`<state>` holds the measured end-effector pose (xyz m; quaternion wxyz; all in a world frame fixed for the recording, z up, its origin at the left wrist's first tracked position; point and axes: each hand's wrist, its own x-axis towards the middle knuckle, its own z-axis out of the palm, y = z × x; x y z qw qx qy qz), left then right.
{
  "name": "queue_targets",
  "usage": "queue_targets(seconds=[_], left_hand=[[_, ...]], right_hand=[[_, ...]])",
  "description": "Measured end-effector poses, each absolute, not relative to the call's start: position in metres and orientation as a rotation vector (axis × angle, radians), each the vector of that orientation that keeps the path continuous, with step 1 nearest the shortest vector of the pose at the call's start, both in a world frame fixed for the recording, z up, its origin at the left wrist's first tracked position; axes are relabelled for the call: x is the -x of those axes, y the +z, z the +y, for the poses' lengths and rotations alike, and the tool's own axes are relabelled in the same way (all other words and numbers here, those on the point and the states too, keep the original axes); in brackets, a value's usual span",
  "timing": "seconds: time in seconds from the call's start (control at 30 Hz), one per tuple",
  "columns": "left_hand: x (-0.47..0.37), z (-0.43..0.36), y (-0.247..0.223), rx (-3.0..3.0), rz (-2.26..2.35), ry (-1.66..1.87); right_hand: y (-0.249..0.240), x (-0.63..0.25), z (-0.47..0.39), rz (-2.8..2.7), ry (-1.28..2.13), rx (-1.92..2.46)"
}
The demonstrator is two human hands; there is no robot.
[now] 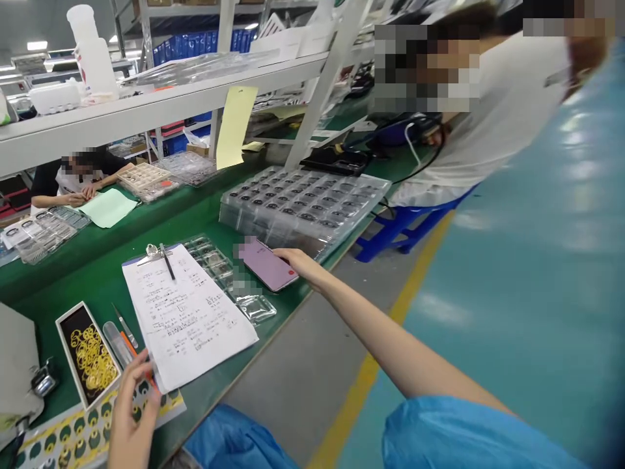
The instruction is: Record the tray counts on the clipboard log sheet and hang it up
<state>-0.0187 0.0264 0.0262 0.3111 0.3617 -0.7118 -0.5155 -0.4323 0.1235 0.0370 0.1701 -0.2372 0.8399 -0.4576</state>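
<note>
My right hand [299, 266] was at the center of the frame, gripping a pink phone [268, 264] by its right edge, with the fingers close together there; I could not tell how they sat underneath. The phone was tilted across the view above the green bench [195, 218], just in front of a stack of clear trays [307, 202] with dark round parts in their pockets. My left hand [131, 407] was at the lower left, its thumb and fingers parted and loosely bent, beside the left edge of the written sheets [188, 319]; whether the fingertips touched the paper I could not tell. Those sheets lay on a clipboard [127, 262], its metal clip at the top and a dark pen [166, 262] lying across the upper part. A smaller clear tray [215, 264] reached out from beneath the sheets toward the phone. Left of the clipboard were tweezers [125, 326], an orange tool [127, 343] running behind my left fingers, and a white-rimmed box [69, 355] of yellow bands [92, 358]. Below the box lay a sticker sheet [81, 433], partly behind my left hand. At the upper right a person in a white top [508, 117] leaned over the bench from a blue stool [405, 228], and at the upper left another person [81, 182] had both hands near a pale green sheet [108, 207].
</note>
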Motion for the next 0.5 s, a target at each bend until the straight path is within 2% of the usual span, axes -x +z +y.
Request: queue_targets(seconds=[0.1,0.23,0.37,0.43,0.5], left_hand=[[0.018,0.037,0.032,-1.052,-1.965,-1.273],[0.016,0.027,0.058,-0.920,-2.136,-0.961],[0.057,-0.018,0.087,-0.711,-2.480,-0.867],[0.098,-0.050,0.091,-0.688,-2.707,-0.642],[0.142,-0.084,0.086,-0.754,-2.734,-0.502]], right_hand=[[0.031,0.432,0.116,2.610,-1.048,0.858],[0.046,0.402,0.083,2.917,-0.708,1.286],[0.061,0.354,0.020,2.514,-0.247,2.104],[0.061,0.338,-0.011,2.278,0.002,2.378],[0.056,0.330,-0.032,2.137,0.198,2.548]])
